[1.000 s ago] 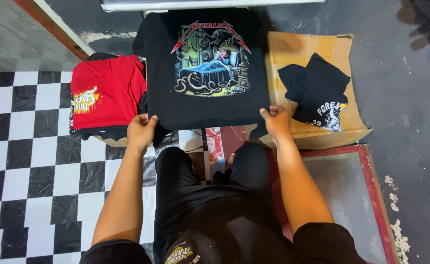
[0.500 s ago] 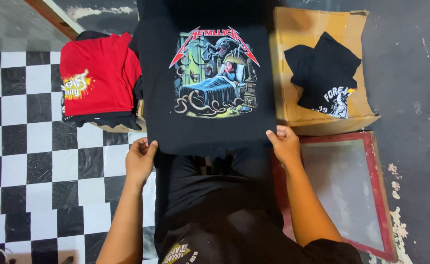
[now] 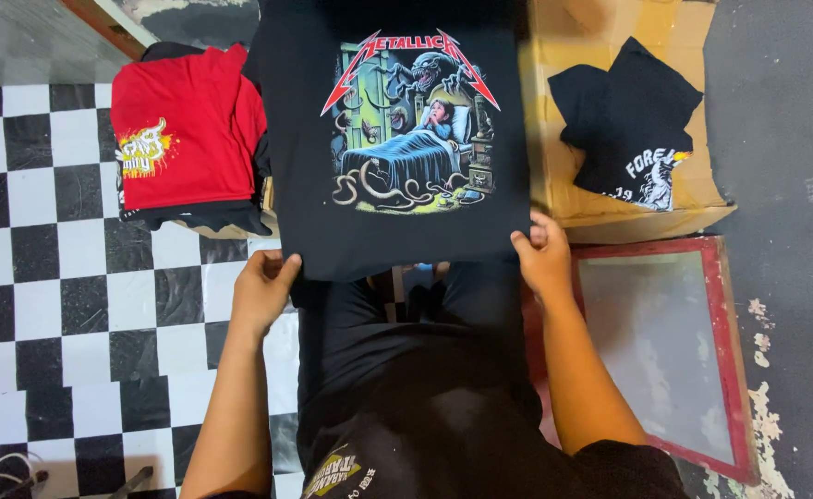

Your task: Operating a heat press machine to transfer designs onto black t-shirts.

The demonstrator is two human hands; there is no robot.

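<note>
Over a checkered floor (image 3: pixel 65 277), two hands, left hand (image 3: pixel 263 291) and right hand (image 3: pixel 543 259), fingers pinching one black printed shirt (image 3: pixel 397 148).

Single head-worn view, straight down and close over lap, checkered floor (image 3: pixel 74 277) (no second view).

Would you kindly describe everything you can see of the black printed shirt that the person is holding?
The black T-shirt looks like soft cotton, folded into a neat rectangle with its front print facing up: a colourful scene of a figure in a bed, with red jagged lettering above. It is held out flat, the left hand gripping its lower left corner and the right hand its lower right corner. Its top edge runs out of view.
</note>
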